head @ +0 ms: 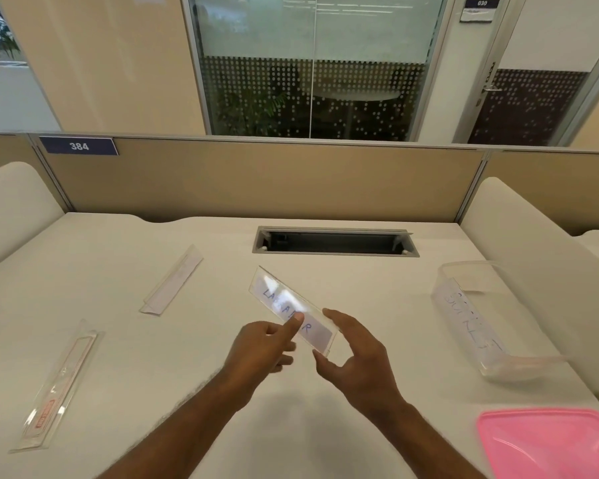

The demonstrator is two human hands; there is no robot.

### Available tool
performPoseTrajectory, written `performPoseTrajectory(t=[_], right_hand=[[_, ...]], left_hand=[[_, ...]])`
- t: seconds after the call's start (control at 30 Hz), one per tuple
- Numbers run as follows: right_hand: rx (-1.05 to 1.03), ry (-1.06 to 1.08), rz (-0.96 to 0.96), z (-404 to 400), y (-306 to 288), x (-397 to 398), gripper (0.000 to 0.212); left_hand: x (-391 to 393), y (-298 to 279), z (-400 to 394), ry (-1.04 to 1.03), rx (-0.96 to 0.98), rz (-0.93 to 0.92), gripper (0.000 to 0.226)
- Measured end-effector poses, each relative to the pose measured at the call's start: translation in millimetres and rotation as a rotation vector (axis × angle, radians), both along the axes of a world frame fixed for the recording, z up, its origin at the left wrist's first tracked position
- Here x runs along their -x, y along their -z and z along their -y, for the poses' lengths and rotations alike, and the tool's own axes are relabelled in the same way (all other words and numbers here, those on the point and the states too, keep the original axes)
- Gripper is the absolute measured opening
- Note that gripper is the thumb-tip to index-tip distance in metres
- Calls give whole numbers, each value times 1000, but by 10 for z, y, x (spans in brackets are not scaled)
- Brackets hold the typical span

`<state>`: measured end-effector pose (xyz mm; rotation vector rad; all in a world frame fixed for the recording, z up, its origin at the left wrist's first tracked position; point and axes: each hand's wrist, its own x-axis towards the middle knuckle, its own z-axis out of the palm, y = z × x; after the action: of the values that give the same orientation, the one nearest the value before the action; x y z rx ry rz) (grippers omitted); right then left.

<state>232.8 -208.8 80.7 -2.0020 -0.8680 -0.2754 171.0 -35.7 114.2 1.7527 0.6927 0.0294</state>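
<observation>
A clear acrylic name holder [281, 299] with a handwritten white paper strip inside is tilted above the middle of the white desk [325, 426]. My left hand [263, 350] pinches its near end, thumb on the front face and fingers curled behind. My right hand [353, 354] sits at the holder's near right corner, index finger along the top edge and thumb under the bottom corner.
Two more clear holders lie on the left: one [172, 281] further back, one with a red label [57, 388] nearer. A clear plastic box [471, 319] with papers stands at the right, a pink lid [550, 444] in front of it. A cable slot [336, 242] opens at the desk's back.
</observation>
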Motion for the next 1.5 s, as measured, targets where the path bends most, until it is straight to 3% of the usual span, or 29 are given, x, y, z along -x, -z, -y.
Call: performPoseTrajectory(t=[0.2, 0.37, 0.5, 0.67, 1.03, 1.5], right_hand=[[-140, -24, -233, 250, -90, -192, 65], [-115, -107, -373, 386, -224, -264, 63], [-145, -182, -452, 437, -349, -276, 63], [-154, -293, -496, 490, -499, -276, 63], [-151, -348, -626, 680, -576, -361, 61], [-118, -310, -595, 720, -488, -433, 69]], left_hand=[[265, 178, -456, -36, -403, 56, 48], [369, 222, -708, 65, -604, 162, 67], [365, 155, -811, 152, -609, 251, 92], [312, 7, -865, 284, -687, 291, 106], [323, -133, -834, 353, -778, 447, 71], [308, -146, -713, 363, -777, 473, 67]])
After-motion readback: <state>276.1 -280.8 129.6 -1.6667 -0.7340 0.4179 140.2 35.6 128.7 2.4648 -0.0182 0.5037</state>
